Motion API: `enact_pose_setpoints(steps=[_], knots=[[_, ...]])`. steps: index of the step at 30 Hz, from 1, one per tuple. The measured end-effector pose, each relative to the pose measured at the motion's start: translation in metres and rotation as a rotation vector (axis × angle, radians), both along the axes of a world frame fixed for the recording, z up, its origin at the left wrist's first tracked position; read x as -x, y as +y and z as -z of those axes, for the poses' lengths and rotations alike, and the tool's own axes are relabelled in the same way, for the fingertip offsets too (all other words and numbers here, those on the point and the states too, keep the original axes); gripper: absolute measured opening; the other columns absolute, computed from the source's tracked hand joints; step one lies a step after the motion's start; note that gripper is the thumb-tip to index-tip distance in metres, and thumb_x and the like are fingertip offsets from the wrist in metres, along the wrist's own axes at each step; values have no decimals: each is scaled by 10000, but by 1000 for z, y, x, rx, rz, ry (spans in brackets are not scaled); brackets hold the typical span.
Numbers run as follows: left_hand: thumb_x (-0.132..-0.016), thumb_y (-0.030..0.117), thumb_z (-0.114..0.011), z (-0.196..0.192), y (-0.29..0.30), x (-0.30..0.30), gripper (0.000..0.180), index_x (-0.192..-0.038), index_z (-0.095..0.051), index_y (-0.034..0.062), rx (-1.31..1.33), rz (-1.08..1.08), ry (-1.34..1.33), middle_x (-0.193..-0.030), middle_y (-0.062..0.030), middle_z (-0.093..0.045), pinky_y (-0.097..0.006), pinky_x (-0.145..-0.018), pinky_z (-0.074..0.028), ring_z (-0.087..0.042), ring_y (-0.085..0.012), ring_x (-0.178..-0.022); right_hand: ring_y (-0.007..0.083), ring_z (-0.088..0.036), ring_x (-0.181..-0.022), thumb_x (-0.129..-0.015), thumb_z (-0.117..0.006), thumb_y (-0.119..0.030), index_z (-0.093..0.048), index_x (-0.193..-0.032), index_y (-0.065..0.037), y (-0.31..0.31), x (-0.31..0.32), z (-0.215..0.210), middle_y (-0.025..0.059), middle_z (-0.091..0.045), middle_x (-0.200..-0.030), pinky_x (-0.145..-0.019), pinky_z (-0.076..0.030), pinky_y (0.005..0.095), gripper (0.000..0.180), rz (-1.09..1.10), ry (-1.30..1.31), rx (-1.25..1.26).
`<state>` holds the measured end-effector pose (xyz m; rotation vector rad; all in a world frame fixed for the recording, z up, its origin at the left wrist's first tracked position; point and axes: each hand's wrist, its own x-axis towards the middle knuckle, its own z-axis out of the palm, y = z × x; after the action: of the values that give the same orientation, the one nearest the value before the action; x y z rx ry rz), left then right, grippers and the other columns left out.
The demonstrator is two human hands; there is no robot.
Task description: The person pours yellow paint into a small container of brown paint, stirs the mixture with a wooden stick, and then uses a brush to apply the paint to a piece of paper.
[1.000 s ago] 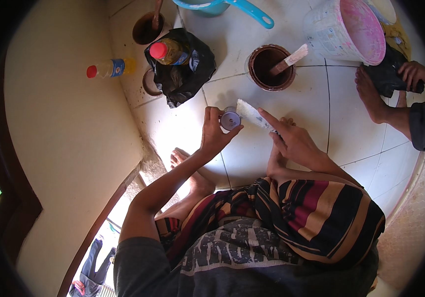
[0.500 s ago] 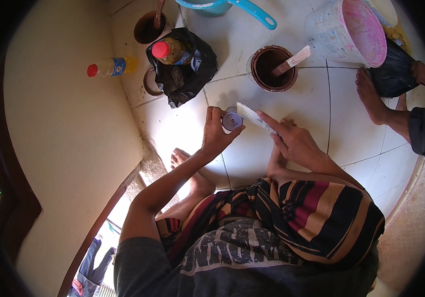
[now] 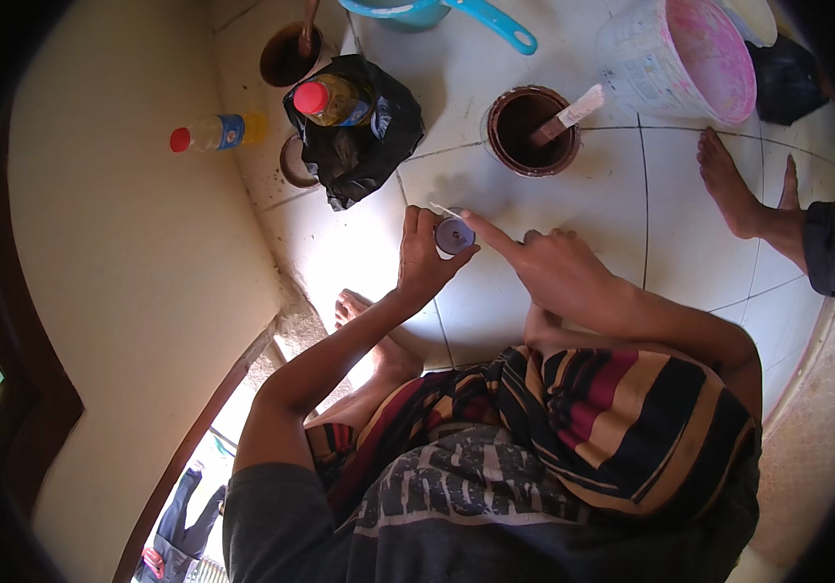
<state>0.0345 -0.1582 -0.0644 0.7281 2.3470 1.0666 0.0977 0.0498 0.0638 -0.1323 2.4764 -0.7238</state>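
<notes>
My left hand (image 3: pixel 424 258) is closed around a small round container (image 3: pixel 454 236) with a greyish-purple end facing up. Its fingers curl about the side and the thumb presses the near rim. My right hand (image 3: pixel 561 272) grips a flat, whitish, paint-crusted blade (image 3: pixel 445 209), seen nearly edge-on at the container's far rim. The index finger stretches along it, and most of the blade is hidden behind the fingers. Whether blade and rim touch, I cannot tell. Beyond my hands stands an open brown paint pot (image 3: pixel 505 154) with a paint-covered brush (image 3: pixel 573 112) leaning in it.
A black plastic bag (image 3: pixel 345 170) holds a red-capped bottle (image 3: pixel 335 100); another bottle (image 3: pixel 218 132) lies beside it. Behind are a brown pot (image 3: pixel 286 63) and a turquoise dipper (image 3: pixel 495 21). A pink-stained bucket (image 3: pixel 646 63) and another person's foot (image 3: pixel 729 189) are at right.
My right hand has turned, bringing the blade edge-on against the container's far side. The other person's hand has left view, and the black bag at right has shifted farther away.
</notes>
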Motion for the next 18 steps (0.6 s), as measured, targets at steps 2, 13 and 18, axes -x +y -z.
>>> enact_pose_setpoints(steps=[2,13,18], knots=[[-658,128,-893,1,-1,0,563,-1046,-507,-7,-14,0,21,-1047,-142,-486,-370,-709,-646,-632,-295,-929,374,-668,-656,-804,-587,-9,-256,-1545,-162,1,14,-7,200,-635,-685,-620,-531,487,825,-11,-52,70],[-660,161,-872,-6,-33,12,577,-1105,-527,37,7,268,-8,-1066,-152,-510,-432,-832,-502,-558,-349,-1006,219,-566,-525,-979,-503,-132,-201,-1575,-234,42,-33,70,129,-595,-685,-551,-507,362,676,346,-180,619],[-673,177,-865,-7,-38,19,580,-1129,-532,47,24,324,-46,-1086,-141,-511,-431,-848,-494,-550,-346,-1025,67,-484,-474,-1008,-480,-156,-149,-1584,-261,42,-44,74,2,-518,-654,-458,-446,244,673,550,-536,818]])
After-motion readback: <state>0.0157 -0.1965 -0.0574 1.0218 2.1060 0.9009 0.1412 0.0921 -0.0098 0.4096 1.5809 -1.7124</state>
